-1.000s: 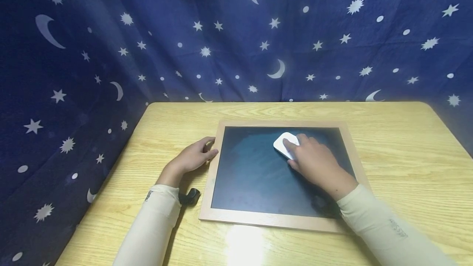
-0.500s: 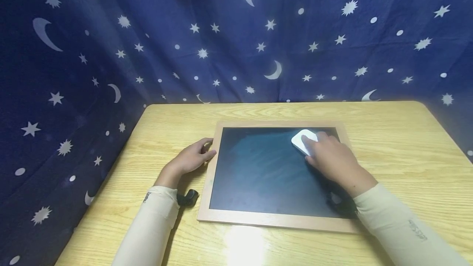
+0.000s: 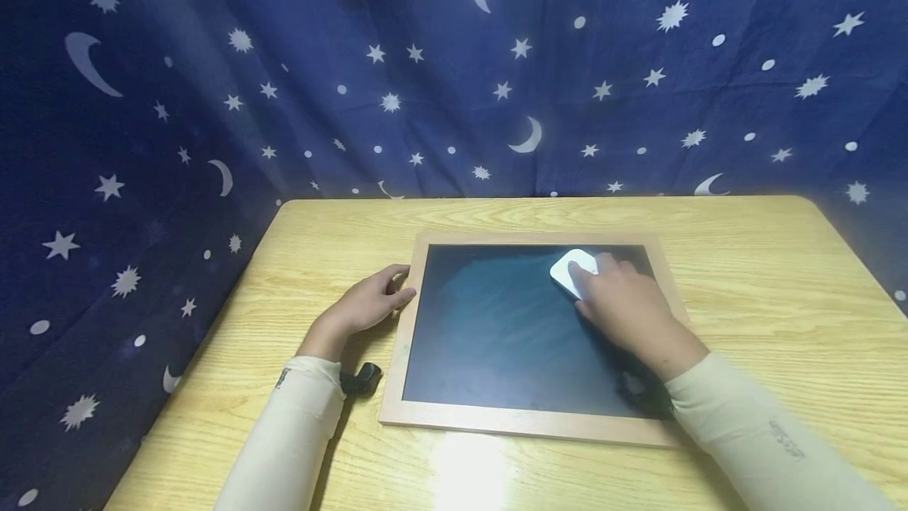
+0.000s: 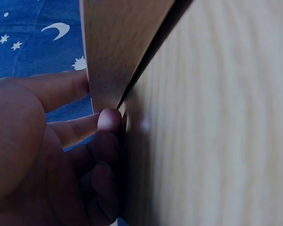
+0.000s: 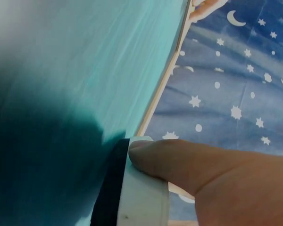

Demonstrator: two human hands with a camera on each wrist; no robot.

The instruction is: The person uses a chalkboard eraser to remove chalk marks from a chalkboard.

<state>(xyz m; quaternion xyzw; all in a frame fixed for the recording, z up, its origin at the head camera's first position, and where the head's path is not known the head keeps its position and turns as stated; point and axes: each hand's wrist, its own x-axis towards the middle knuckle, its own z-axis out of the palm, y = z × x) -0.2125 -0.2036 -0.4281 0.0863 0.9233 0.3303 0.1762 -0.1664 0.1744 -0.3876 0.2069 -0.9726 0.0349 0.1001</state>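
Note:
A dark green chalkboard in a light wooden frame lies flat on the table. My right hand grips a white board eraser near the board's upper right part; in the right wrist view its black felt side faces the board, and a digit lies on the white body. Faint pale streaks show on the writing surface. At the board's left side my left hand touches the wooden frame with its fingertips, while its other fingers curl near the tabletop.
The yellow wood-grain table extends around the board on all sides. A blue curtain with moons and stars hangs behind and to the left. A black strap-like piece sits at the left wrist.
The right hand with the eraser has gone right across the board's upper part, then slightly back left. My left hand stays at the frame's left side.

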